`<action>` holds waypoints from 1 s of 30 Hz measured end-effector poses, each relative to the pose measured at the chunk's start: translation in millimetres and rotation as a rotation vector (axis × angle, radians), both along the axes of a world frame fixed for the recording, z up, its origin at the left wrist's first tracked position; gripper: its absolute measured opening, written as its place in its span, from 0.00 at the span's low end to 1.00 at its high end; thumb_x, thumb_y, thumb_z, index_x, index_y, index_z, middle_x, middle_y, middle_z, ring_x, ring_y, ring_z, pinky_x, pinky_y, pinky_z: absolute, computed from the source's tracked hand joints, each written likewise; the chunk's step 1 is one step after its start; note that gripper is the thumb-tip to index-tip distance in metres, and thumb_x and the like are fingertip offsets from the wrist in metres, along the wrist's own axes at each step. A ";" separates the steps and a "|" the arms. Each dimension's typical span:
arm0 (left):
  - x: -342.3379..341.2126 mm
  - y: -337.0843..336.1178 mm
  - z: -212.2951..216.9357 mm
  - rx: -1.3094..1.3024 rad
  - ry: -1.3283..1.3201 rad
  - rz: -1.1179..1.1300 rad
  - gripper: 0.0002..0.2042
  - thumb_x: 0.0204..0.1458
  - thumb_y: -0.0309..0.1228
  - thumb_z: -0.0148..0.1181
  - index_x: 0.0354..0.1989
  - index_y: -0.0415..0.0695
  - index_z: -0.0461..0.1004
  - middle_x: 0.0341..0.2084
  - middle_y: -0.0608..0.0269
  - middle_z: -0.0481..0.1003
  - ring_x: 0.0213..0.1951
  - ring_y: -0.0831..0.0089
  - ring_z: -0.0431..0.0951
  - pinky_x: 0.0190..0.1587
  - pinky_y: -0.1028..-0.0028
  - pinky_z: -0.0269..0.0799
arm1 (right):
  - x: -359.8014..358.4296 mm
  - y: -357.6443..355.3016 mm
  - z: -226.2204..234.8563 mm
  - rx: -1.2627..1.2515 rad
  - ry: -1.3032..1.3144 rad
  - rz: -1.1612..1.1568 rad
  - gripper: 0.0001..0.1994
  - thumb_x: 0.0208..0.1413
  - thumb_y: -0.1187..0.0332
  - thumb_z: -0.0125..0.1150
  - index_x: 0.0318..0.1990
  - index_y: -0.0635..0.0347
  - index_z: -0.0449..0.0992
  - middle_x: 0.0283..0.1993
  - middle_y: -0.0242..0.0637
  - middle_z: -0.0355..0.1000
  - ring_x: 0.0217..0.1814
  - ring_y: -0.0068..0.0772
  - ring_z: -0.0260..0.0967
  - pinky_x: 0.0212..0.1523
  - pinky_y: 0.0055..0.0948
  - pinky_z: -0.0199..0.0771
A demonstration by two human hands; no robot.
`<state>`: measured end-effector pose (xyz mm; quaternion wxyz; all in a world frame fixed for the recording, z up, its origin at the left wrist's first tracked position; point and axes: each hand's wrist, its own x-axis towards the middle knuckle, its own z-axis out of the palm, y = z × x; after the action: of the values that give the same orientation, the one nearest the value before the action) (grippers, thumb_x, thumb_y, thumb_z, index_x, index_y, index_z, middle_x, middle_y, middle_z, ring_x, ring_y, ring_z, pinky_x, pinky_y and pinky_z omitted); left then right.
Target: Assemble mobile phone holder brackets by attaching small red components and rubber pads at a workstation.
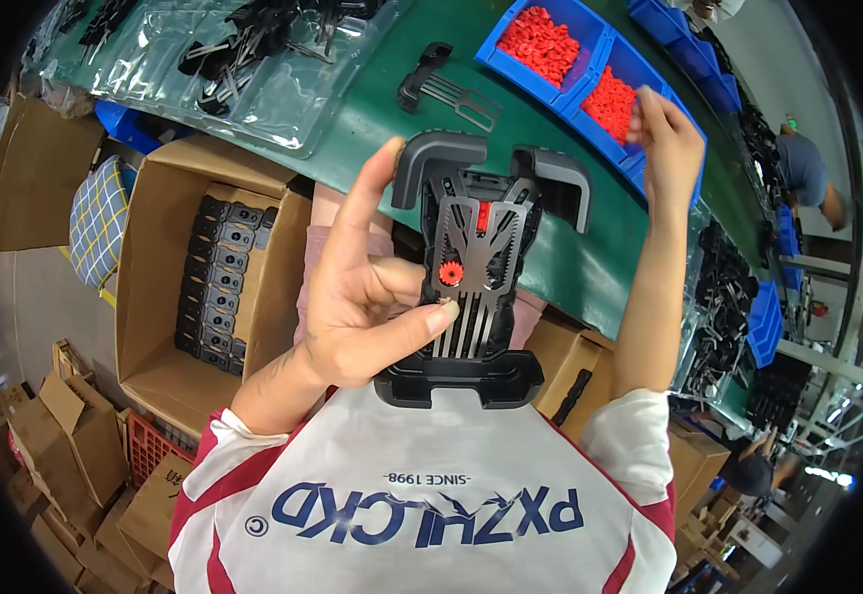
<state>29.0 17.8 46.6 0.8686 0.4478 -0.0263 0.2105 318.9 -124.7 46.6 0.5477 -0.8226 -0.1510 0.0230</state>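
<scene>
Against the left hand (367, 302) rests a black holder (471, 287); right hand (664, 148) apart.

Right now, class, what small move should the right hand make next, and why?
Probably lift one red part from the blue bin and carry it to the black holder. The right hand is at that bin, and the left hand holds the holder up.

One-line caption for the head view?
Left hand holds a black clamp holder; right hand reaches into a blue bin.
</scene>
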 end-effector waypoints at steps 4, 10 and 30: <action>-1.1 1.8 -1.5 -0.001 0.025 0.021 0.47 0.46 0.09 0.47 0.69 0.43 0.22 0.14 0.63 0.70 0.14 0.83 0.57 0.21 0.88 0.47 | -56.2 -29.3 5.0 0.566 0.355 0.265 0.12 0.56 0.73 0.56 0.45 0.72 0.75 0.32 0.42 0.72 0.26 0.24 0.66 0.23 0.19 0.66; 3.1 -3.0 -4.3 -0.004 0.079 0.008 0.47 0.46 0.09 0.47 0.69 0.42 0.22 0.15 0.63 0.72 0.14 0.83 0.57 0.21 0.89 0.47 | -143.9 -29.4 18.1 0.672 0.515 0.446 0.13 0.41 0.86 0.61 0.38 0.71 0.76 0.27 0.42 0.74 0.21 0.27 0.70 0.24 0.16 0.72; 8.1 -14.2 -4.9 0.213 0.139 0.105 0.47 0.41 0.17 0.55 0.68 0.31 0.30 0.16 0.64 0.75 0.17 0.79 0.63 0.25 0.90 0.53 | -173.2 -12.6 20.0 0.320 -0.041 0.611 0.13 0.37 0.83 0.67 0.35 0.63 0.80 0.18 0.26 0.65 0.15 0.14 0.49 0.15 0.14 0.47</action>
<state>37.1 3.6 41.7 0.8037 0.5517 0.0352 0.2201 145.7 -137.3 66.6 0.6346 -0.6432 -0.4031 0.1453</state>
